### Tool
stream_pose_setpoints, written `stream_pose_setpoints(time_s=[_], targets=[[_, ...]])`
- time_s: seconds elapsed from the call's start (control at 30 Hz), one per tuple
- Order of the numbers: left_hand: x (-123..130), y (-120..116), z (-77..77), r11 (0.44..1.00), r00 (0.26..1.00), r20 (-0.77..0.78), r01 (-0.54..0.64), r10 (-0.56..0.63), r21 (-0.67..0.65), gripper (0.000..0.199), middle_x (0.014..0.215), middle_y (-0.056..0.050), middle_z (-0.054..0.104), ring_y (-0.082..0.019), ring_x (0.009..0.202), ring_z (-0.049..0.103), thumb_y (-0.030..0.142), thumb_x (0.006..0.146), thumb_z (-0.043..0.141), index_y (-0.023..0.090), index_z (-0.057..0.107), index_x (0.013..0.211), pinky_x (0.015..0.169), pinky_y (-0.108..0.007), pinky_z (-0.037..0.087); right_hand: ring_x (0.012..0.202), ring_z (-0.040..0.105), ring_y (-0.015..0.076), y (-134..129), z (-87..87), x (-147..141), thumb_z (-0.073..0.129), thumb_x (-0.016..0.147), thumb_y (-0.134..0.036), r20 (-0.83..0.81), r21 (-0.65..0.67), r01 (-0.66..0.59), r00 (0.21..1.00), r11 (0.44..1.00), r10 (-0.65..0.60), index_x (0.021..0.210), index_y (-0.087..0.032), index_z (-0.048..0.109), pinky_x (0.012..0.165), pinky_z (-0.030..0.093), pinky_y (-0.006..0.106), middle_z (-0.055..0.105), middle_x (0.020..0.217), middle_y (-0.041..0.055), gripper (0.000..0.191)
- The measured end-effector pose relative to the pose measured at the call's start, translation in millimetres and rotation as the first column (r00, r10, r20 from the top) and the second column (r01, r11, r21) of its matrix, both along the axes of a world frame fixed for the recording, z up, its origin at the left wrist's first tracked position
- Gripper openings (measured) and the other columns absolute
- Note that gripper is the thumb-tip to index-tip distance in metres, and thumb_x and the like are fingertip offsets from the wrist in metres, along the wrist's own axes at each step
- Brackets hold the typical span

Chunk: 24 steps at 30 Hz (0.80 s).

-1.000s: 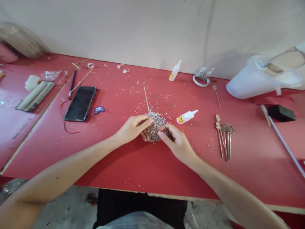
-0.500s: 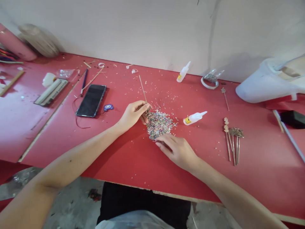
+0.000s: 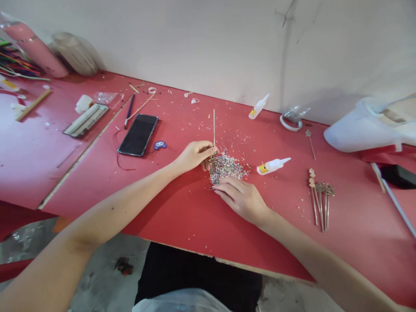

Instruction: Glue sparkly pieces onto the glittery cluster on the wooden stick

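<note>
At the left edge of a pile of small glittering pieces (image 3: 227,168), my left hand (image 3: 197,156) pinches the decorated end of a thin metal stick (image 3: 214,125). The stick points up and away toward the wall. My right hand (image 3: 242,199) rests at the pile's near edge with its fingertips pressed together; whatever they hold is too small to make out. To the right of the pile a white glue bottle (image 3: 273,166) lies on the red table (image 3: 182,216).
A phone (image 3: 138,134) and a small purple item (image 3: 160,145) lie to the left. Several decorated sticks (image 3: 321,206) are on the right, near a white container (image 3: 359,125). Another glue bottle (image 3: 259,106) and a ring-shaped item (image 3: 290,121) are by the wall.
The stick in my left hand has turned from leaning left to nearly straight away from me. My right fingertips have drawn closer together at the pile's edge. The camera view has shifted slightly left.
</note>
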<state>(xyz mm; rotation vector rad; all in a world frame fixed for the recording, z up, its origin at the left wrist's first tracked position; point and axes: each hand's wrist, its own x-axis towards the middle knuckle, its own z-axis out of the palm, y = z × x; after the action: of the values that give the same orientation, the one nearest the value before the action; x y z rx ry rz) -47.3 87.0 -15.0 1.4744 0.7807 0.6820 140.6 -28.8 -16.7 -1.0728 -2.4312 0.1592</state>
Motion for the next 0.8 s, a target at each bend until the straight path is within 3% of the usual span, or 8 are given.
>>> stream_pose_setpoints(time_s=[0.17,0.37,0.8], targets=[[0,-2,1.2,1.0,0.999,-0.013,0.03,-0.03,-0.001,0.019,0.047,0.003,0.057,-0.009,0.04,0.059,0.029,0.092,0.051,0.013,0.058,0.084,0.042,-0.017,0.049,0.086,0.062,0.0164,10,-4.9,3,0.052,0.092,-0.021,-0.083,-0.015,-0.044,0.996,0.999,0.042,0.1,-0.019,0.066,0.077,0.052,0.03,0.067,0.09,0.0056,0.016],[0,-5,5.4,0.999,0.997,-0.068,0.035,-0.033,0.028,0.023,0.047,0.003,0.056,-0.009,0.04,0.057,0.034,0.091,0.052,0.014,0.058,0.082,0.043,-0.017,0.048,0.085,0.059,0.0173,13,-1.9,-2,0.05,0.093,-0.022,-0.079,-0.091,-0.058,0.996,0.994,0.051,0.099,-0.019,0.067,0.078,0.05,0.032,0.066,0.09,0.0065,0.018],[-1,-4,2.9,0.998,0.994,-0.108,0.04,-0.035,0.044,0.028,0.049,0.002,0.056,-0.009,0.041,0.057,0.04,0.092,0.051,0.014,0.061,0.089,0.045,-0.018,0.049,0.082,0.057,0.0163,13,0.3,-5,0.048,0.095,-0.02,-0.118,-0.1,-0.056,0.992,0.993,0.044,0.095,-0.018,0.067,0.075,0.05,0.03,0.067,0.089,0.0057,0.02]])
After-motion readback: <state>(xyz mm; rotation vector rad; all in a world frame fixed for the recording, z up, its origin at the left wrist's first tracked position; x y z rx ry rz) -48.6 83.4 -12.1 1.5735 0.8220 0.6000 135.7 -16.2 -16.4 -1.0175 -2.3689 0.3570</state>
